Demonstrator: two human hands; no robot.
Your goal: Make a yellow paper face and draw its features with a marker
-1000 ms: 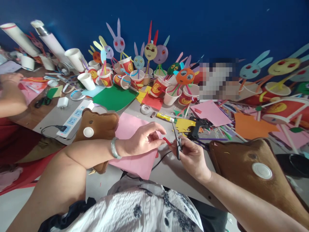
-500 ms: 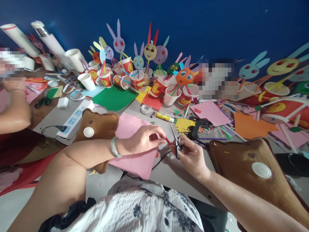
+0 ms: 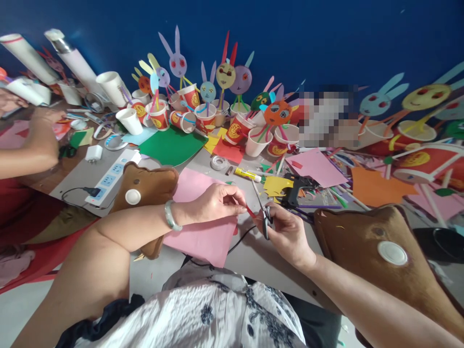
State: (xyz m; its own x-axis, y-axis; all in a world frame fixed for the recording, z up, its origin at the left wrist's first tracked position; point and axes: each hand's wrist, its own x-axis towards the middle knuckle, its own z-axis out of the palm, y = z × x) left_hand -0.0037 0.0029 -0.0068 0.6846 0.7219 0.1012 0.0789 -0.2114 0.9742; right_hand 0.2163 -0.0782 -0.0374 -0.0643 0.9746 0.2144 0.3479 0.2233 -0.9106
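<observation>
Between thumb and fingertips, my left hand (image 3: 221,200) pinches a small strip of red paper (image 3: 250,211) above a pink paper sheet (image 3: 203,237). My right hand (image 3: 288,232) grips a pair of black-handled scissors (image 3: 266,217), blades pointing up and away from me. The red strip's far end lies right by the scissors; whether the blades touch it I cannot make out. A yellow glue tube (image 3: 248,174) and cut yellow paper (image 3: 277,186) lie just beyond the hands.
Brown plush cushions lie at left (image 3: 145,188) and right (image 3: 395,256). A power strip (image 3: 114,176) sits beside green paper (image 3: 172,145). Paper cups (image 3: 259,142) with rabbit-faced figures line the blue wall. A co-worker's arm (image 3: 34,145) reaches in at far left.
My left hand has shifted very slightly left and up with the red strip, while my right hand stays nearly still. The co-worker's arm has moved right, and a white cup appears by their hand.
</observation>
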